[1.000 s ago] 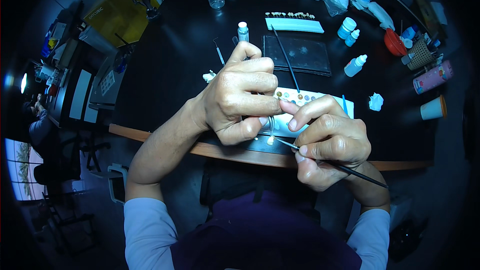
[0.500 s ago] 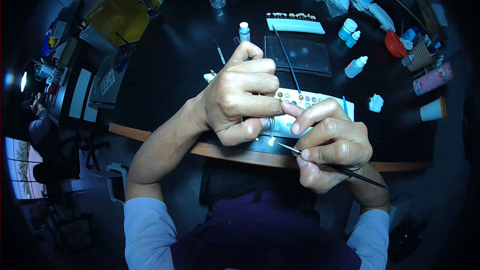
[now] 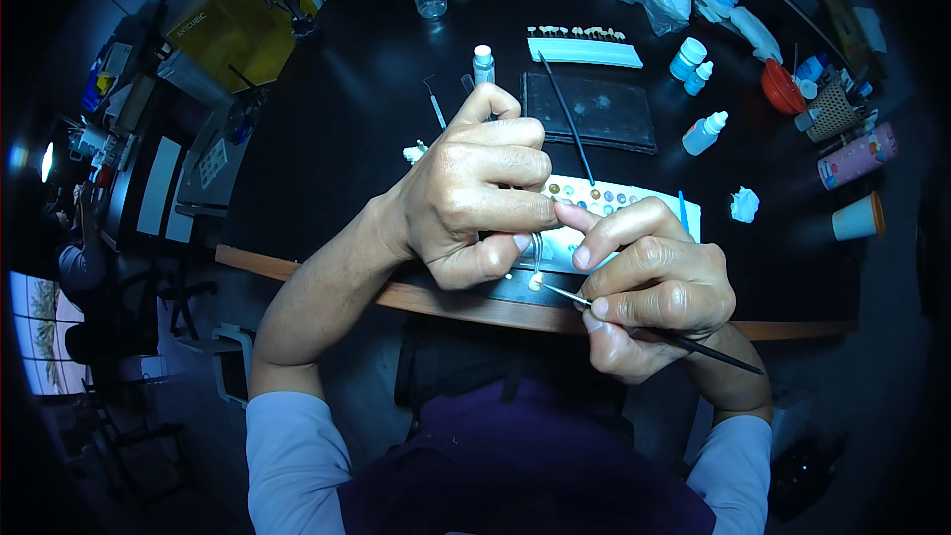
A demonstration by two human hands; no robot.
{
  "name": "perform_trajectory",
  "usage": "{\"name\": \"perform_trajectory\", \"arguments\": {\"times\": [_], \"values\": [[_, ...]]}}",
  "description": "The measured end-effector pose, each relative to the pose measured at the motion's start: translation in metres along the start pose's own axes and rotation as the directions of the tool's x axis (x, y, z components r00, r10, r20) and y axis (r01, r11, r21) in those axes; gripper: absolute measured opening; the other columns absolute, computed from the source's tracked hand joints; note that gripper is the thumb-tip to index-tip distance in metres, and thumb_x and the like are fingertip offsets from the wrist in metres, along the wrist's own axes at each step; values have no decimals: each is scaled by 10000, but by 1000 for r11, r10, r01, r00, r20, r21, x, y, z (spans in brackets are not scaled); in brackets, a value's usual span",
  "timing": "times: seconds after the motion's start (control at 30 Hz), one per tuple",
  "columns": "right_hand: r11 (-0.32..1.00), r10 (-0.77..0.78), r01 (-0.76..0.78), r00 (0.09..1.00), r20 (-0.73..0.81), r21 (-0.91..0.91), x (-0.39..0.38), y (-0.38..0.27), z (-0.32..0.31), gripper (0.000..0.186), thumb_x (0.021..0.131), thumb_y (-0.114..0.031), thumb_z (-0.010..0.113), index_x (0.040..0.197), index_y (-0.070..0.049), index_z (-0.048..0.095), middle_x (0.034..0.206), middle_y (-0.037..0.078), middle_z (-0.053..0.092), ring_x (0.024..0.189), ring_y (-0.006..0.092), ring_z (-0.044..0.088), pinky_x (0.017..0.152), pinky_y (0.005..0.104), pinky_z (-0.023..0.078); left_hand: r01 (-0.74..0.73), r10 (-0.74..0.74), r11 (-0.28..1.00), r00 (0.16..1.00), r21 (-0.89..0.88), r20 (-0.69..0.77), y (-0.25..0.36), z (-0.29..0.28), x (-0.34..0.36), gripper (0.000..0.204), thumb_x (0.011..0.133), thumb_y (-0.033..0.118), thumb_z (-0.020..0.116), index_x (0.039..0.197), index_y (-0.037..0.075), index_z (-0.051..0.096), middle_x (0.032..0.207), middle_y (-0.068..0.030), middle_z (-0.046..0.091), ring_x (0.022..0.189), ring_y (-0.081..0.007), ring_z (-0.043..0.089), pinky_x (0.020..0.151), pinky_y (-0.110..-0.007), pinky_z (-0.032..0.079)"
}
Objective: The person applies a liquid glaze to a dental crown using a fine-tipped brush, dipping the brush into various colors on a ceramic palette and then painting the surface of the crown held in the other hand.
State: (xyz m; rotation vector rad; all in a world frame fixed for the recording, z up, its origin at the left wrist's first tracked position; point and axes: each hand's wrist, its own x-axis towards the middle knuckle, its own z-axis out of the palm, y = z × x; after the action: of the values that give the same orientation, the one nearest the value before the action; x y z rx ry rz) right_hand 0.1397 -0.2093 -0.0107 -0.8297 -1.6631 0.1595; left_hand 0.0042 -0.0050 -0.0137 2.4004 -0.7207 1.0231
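Your left hand [image 3: 475, 188] grips tweezers [image 3: 538, 253] holding a tooth [image 3: 536, 282], your right hand [image 3: 659, 287] a brush [image 3: 728, 358]. The tooth looks light, brittle; pinch its sides gently.

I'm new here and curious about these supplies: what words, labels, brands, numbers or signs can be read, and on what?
Yellow panel, upper left: dark lettering, wording not copied here.
Larger dropper bottle: any print too small to read.
Pink cylinder: any print too blurred to read.

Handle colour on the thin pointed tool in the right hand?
Black. The head view shows the handle best, jutting out past the right hand.
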Motion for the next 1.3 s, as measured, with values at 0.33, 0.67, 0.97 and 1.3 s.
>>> {"name": "perform_trajectory", "arguments": {"times": [0.33,0.67,0.97,1.3], "values": [[999,-4,3,999,38,33,0,-1,-3,176,709,58,692,859,-32,699,758,108,690,926,281,705,1019,658,599,7,-7,1000,1000,1,-2,1,1,1,323,754,308,554,801,78,776,676,-23,512,642,-188,455,780,-420,332],[999,-20,18,999,46,43,1,1,-4,120,728,39,697,830,-24,699,752,110,692,922,281,704,1032,665,587,-9,8,1000,998,-15,-70,-1,7,2,346,788,308,535,718,66,773,600,-19,454,581,-169,380,746,-410,286],[999,-7,5,998,62,44,2,0,-4,120,712,48,682,805,-27,687,738,93,688,921,279,705,1042,674,576,-11,11,1000,999,4,-52,-2,7,-1,368,801,306,529,760,63,803,606,-20,459,588,-169,385,753,-410,288],[1000,-7,6,999,50,26,2,1,-5,119,717,51,667,801,-32,658,724,90,673,913,283,694,1055,685,558,-2,2,1000,1000,-20,5,-4,1,1,375,814,313,542,808,58,816,618,-24,469,595,-178,390,753,-415,293]]}}
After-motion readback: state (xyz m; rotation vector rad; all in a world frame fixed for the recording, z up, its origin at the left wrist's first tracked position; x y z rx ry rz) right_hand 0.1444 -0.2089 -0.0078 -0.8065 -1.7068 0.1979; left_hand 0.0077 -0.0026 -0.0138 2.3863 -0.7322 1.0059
